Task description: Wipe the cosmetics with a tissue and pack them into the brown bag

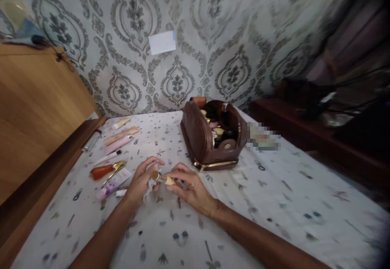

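1. L hand (140,181): fingers curled round a small tube (161,177) w/ a gold collar, plus a bit of white tissue (149,190) bunched under the palm.
2. R hand (189,187): fingers pinch the tube's other, pale end; thumb & index closed on it.
3. Tube lies roughly level between both hands, held just above the bed (274,204), low centre of view.
4. Bed has a white sheet w/ small printed motifs; both forearms come in from the bottom edge.
5. Just left of the L hand: pink tube (113,183), touching or nearly touching an orange bottle (102,171) w/ gold cap.
6. Further up-left, a loose row: thin white pencil (107,158), pink stick (118,144), beige stick (121,135), small cream tube (121,123), silver tube (91,140) at the sheet's edge.
7. Behind the hands, near but apart: brown bag (201,137), open at the top, gold zip, packed w/ jars & bottles; can't tell each item.
8. R of the bag: a blurred-out patch, contents unreadable.
9. Left: wooden headboard (33,110). Back: patterned wallpaper w/ a white card (162,41) stuck on it.
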The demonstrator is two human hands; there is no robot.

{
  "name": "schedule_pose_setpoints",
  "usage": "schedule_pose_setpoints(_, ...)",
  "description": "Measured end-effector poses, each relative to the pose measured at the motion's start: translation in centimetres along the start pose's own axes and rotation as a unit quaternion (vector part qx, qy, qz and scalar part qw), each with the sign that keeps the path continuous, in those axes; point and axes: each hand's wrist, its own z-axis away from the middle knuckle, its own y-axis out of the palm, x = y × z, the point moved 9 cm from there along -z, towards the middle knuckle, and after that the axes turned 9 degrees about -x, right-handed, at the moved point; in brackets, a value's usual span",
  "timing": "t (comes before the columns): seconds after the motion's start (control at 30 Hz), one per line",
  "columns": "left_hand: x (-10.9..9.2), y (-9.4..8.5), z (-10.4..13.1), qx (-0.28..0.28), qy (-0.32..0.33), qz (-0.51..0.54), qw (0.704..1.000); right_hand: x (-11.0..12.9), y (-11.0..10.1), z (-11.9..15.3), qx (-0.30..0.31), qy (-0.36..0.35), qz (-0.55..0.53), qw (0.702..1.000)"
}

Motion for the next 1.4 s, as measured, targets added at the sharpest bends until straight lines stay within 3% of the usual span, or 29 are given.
schedule_pose_setpoints(0.13, 0.5, -0.6, -0.5, -0.024, -0.007, -0.011, 1.0, 1.5, -1.4, -0.5, -0.029, -0.014, -0.013, 0.999)
schedule_pose_setpoints(0.3, 1.1, -1.0, -0.8, -0.031, -0.011, -0.033, 0.999, 3.6, -4.9, -1.8, -0.077, -0.007, -0.004, 0.997)
schedule_pose_setpoints(0.57, 1.2, -0.2, -0.7, 0.009, 0.04, -0.11, 0.993, 7.2, -12.3, -6.5, -0.102, 0.008, 0.052, 0.993)
schedule_pose_setpoints(0.77, 2.2, 0.1, -1.2, 0.044, 0.068, -0.138, 0.987, 6.3, -18.9, -10.4, -0.138, 0.015, 0.137, 0.981)
schedule_pose_setpoints(0.9, 2.2, 0.3, -1.1, 0.056, 0.084, -0.147, 0.984, 4.6, -22.6, -12.1, -0.176, 0.002, 0.249, 0.952)
schedule_pose_setpoints(1.07, 1.4, 0.4, -0.9, 0.051, 0.107, -0.188, 0.975, 2.9, -23.1, -12.7, -0.145, -0.013, 0.426, 0.893)
schedule_pose_setpoints(1.2, 0.9, 0.5, -1.0, 0.059, 0.149, -0.212, 0.964, 1.5, -22.5, -12.6, -0.097, 0.025, 0.511, 0.854)
schedule_pose_setpoints(1.4, 1.2, 0.8, -1.0, 0.069, 0.145, -0.225, 0.961, 0.1, -22.5, -12.9, -0.069, 0.058, 0.616, 0.783)
